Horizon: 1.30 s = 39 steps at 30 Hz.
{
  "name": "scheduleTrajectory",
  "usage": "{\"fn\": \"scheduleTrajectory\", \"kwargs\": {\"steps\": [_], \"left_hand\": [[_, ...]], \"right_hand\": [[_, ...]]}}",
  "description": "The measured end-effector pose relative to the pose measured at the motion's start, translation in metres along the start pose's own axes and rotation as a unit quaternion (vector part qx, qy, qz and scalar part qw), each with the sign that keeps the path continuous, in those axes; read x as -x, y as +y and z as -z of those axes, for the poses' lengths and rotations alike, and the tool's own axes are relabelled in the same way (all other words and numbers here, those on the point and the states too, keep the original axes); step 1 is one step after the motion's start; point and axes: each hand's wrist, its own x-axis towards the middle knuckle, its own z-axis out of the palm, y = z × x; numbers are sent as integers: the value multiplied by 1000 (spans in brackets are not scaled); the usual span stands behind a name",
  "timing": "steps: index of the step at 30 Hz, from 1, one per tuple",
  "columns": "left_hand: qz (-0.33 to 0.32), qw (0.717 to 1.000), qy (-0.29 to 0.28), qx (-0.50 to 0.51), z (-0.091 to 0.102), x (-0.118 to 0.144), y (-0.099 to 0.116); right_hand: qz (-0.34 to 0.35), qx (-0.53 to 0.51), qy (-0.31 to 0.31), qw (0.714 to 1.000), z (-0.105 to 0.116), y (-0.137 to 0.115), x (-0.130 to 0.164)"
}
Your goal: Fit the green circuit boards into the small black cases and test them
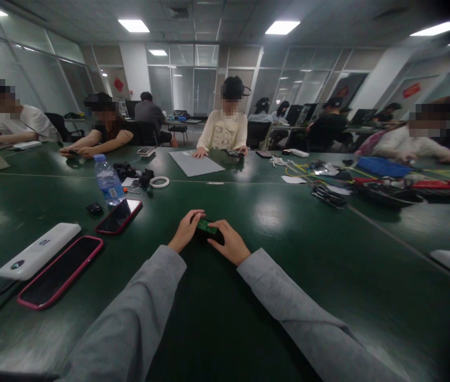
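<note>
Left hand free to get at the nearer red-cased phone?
Probably not as is: the left hand and right hand both grip the small green board. The nearer phone lies unobstructed on the table.

Both the left hand (185,231) and the right hand (228,243) rest on the dark green table (273,297), gripping a small green circuit board (206,227) between them. Left of that grip lie a red-cased phone (119,216), a pink-cased phone (60,271) and a white power bank (39,250). Beyond these, farther left of the grip, stands a clear plastic water bottle (107,180). Far behind the grip lies a grey flat mat (196,162).
</note>
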Motion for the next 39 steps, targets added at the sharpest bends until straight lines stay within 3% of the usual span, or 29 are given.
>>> {"fn": "scheduleTrajectory", "kwargs": {"steps": [14, 22, 31, 39], "left_hand": [[-1, 1000, -1, -7, -1, -1, 2], [33, 999, -7, 37, -1, 1, 9], [24, 998, -17, 52, 1, 0, 6], [66, 993, -1, 96, 1, -1, 10]], "right_hand": [[-10, 19, -10, 1000, 0, -1, 1], [-14, 13, -10, 1000, 1, -2, 1], [-13, 5, -9, 1000, 0, -2, 1], [-11, 9, -13, 1000, 1, -3, 1]]}}
